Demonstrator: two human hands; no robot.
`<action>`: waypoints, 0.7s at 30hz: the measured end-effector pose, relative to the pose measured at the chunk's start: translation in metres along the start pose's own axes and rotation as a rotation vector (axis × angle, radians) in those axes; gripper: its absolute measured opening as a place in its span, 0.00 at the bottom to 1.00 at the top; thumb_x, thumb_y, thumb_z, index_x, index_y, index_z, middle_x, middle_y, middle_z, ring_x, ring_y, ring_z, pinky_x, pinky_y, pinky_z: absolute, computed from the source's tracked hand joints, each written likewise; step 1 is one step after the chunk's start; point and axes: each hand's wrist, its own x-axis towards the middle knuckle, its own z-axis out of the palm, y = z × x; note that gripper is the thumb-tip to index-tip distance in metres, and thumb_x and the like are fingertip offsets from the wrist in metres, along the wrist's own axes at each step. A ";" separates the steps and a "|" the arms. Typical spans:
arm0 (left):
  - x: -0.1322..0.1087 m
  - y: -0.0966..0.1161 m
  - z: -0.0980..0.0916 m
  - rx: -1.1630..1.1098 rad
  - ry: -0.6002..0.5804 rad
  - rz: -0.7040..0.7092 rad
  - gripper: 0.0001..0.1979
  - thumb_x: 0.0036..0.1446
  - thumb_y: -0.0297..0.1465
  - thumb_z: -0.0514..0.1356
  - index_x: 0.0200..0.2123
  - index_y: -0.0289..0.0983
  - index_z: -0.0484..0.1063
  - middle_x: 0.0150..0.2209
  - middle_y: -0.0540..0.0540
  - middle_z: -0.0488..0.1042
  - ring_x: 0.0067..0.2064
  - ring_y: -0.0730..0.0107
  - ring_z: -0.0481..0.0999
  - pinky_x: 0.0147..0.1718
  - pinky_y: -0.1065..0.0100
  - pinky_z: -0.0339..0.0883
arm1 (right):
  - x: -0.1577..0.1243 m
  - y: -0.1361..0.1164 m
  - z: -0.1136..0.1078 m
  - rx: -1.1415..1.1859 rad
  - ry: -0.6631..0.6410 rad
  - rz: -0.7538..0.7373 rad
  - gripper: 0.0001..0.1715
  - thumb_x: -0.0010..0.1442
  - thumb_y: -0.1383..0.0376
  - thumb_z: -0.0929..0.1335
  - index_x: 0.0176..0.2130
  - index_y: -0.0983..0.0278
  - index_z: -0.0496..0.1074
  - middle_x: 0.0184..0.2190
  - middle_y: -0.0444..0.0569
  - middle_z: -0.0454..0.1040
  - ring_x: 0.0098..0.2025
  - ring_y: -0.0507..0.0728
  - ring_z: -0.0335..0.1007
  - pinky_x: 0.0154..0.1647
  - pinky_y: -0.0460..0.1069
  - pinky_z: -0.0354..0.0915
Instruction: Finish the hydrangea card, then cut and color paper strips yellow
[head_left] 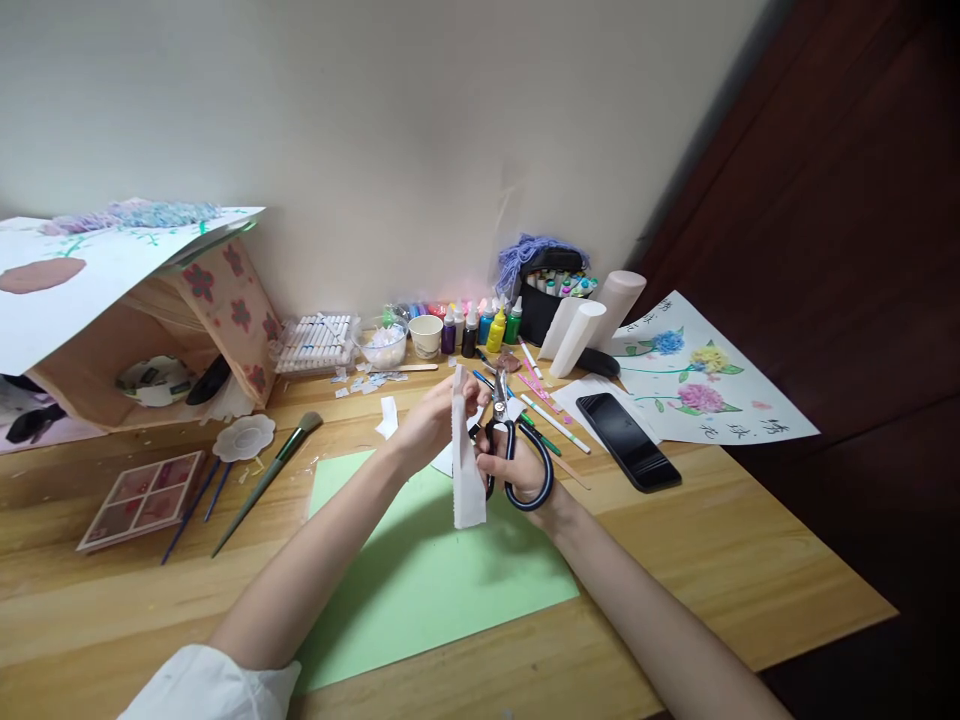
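My left hand [435,420] pinches a strip of white tissue paper [469,490], which hangs upright in front of me. Close beside it, my right hand [525,465] holds a pair of black-handled scissors [511,430], blades pointing up and away. The fingers of both hands are partly hidden by the strip and the handles. Beneath them lies a sheet of light green paper [442,590] on the wooden table. A small white paper scrap [388,417] rests beyond the green sheet's far edge.
A black phone [630,440] and a flower picture [720,390] lie to the right. Paint bottles [495,330], a paper cup [426,337] and paper rolls [579,340] stand at the back. Leftward are a brush [270,480], a palette [142,500] and a decorated box [225,320].
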 end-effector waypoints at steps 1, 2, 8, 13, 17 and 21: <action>0.001 -0.002 -0.001 -0.009 0.010 -0.008 0.10 0.50 0.37 0.60 0.26 0.39 0.62 0.31 0.48 0.67 0.28 0.73 0.64 0.26 0.71 0.62 | 0.000 0.001 0.001 0.002 0.017 -0.006 0.28 0.35 0.52 0.77 0.25 0.62 0.60 0.17 0.37 0.63 0.18 0.49 0.60 0.20 0.46 0.59; 0.002 -0.003 -0.002 -0.018 0.039 -0.017 0.10 0.50 0.38 0.60 0.28 0.39 0.65 0.33 0.47 0.68 0.30 0.72 0.66 0.29 0.70 0.63 | 0.000 0.001 0.001 -0.012 0.046 -0.021 0.27 0.35 0.53 0.77 0.24 0.62 0.60 0.17 0.37 0.62 0.18 0.49 0.60 0.20 0.46 0.60; 0.005 -0.010 -0.002 0.158 0.155 -0.225 0.30 0.51 0.58 0.47 0.27 0.37 0.68 0.27 0.45 0.69 0.34 0.64 0.70 0.33 0.66 0.64 | 0.009 0.000 -0.021 -0.308 0.388 -0.228 0.23 0.38 0.56 0.76 0.23 0.61 0.61 0.20 0.41 0.65 0.23 0.53 0.64 0.26 0.50 0.65; -0.005 -0.030 0.004 0.587 0.297 -0.021 0.18 0.53 0.46 0.56 0.24 0.37 0.63 0.24 0.51 0.63 0.29 0.71 0.63 0.29 0.70 0.58 | 0.010 -0.005 -0.026 -0.365 0.451 -0.202 0.23 0.35 0.57 0.77 0.24 0.62 0.63 0.20 0.41 0.66 0.20 0.52 0.64 0.22 0.50 0.66; -0.012 -0.036 0.008 0.751 0.386 0.160 0.13 0.61 0.38 0.51 0.27 0.38 0.61 0.25 0.52 0.63 0.28 0.72 0.62 0.28 0.71 0.55 | 0.008 -0.002 -0.017 -0.301 0.378 -0.138 0.25 0.36 0.54 0.77 0.24 0.62 0.62 0.19 0.40 0.67 0.17 0.52 0.66 0.20 0.49 0.66; -0.015 -0.031 0.009 0.791 0.504 0.234 0.11 0.62 0.38 0.49 0.29 0.39 0.60 0.24 0.53 0.64 0.26 0.72 0.63 0.26 0.71 0.52 | 0.006 0.006 -0.009 -0.228 0.248 -0.051 0.26 0.39 0.48 0.74 0.25 0.62 0.61 0.15 0.38 0.65 0.16 0.51 0.65 0.20 0.47 0.65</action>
